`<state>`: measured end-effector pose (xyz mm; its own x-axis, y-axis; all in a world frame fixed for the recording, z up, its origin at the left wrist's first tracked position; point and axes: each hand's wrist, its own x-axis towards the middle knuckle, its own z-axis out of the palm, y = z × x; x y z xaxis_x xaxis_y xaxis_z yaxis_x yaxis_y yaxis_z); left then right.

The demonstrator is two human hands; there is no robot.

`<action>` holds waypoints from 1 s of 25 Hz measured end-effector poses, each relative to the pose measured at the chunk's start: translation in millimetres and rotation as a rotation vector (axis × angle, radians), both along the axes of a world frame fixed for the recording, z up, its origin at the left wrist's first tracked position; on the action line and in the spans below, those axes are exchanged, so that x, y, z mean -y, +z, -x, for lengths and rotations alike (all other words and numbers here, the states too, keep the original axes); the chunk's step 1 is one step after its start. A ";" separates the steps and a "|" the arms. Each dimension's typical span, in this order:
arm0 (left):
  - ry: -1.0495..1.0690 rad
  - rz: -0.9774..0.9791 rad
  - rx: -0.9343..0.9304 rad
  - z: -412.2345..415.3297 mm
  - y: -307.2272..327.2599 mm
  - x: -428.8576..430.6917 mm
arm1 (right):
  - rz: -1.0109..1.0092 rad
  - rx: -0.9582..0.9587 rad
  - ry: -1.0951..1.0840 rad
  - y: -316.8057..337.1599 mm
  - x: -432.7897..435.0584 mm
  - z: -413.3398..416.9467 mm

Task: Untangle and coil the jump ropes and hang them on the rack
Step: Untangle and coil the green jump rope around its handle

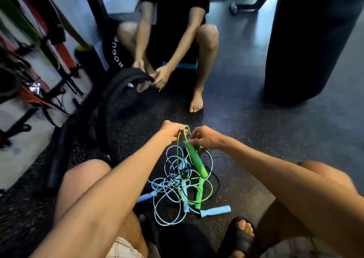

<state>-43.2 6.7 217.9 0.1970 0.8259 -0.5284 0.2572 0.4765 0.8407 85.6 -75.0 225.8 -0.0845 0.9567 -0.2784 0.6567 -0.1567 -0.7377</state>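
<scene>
tangled ropes on a speckled gym floor

dark rubber floor [246,139] flecked with pale specks, dim and glossy farther off. nearest, a black sandal [239,236] on the wearer's foot. just past it lies the tangle of jump ropes [177,181]: pale blue cord and handles, black cord, green cord. one green handle [197,162] is lifted, its long axis slanting from the pile up and away toward the hands. the left hand [172,131] pinches a green cord loop [186,129]; the right hand [204,137] grips the handle's top end. beyond, a second person [175,31] sits barefoot, holding thick black rope [118,84]. a punching bag [307,41] hangs far right; a rack [39,41] stands far left.
</scene>
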 end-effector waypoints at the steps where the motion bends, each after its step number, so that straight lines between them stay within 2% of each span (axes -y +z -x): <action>1: -0.031 -0.017 -0.004 2.4 8.6 -0.3 | 0.004 -0.009 -0.007 7.2 1.8 -1.4; 3: -0.092 -0.070 -0.006 5.9 20.5 -0.1 | -0.035 0.015 -0.047 16.9 3.3 -3.9; 7: -0.293 -0.212 -0.023 13.1 27.3 3.7 | -0.233 0.224 -0.176 20.3 4.9 -9.7; 10: -0.400 -0.362 -0.089 20.3 28.0 7.7 | -0.347 0.345 -0.146 22.7 6.8 -7.9; 13: -0.456 -0.525 -0.138 20.8 33.2 7.3 | -0.431 0.505 -0.143 28.9 3.2 -2.7; 17: -0.449 -0.832 -0.285 19.7 40.7 9.1 | -0.513 0.590 -0.162 30.0 -0.9 1.5; 18: -0.435 -0.889 -0.297 22.2 42.9 10.6 | -0.542 0.567 -0.155 30.2 -2.2 1.8; 20: -0.448 -0.996 -0.310 28.7 49.2 13.9 | -0.581 0.405 -0.159 31.3 -6.0 0.2; 23: -0.495 -1.079 -0.307 35.6 53.4 14.9 | -0.490 0.067 -0.263 37.1 -11.6 -2.8; 25: -0.498 -1.075 -0.266 36.4 54.6 16.1 | -0.431 -0.073 -0.280 39.3 -13.5 -3.3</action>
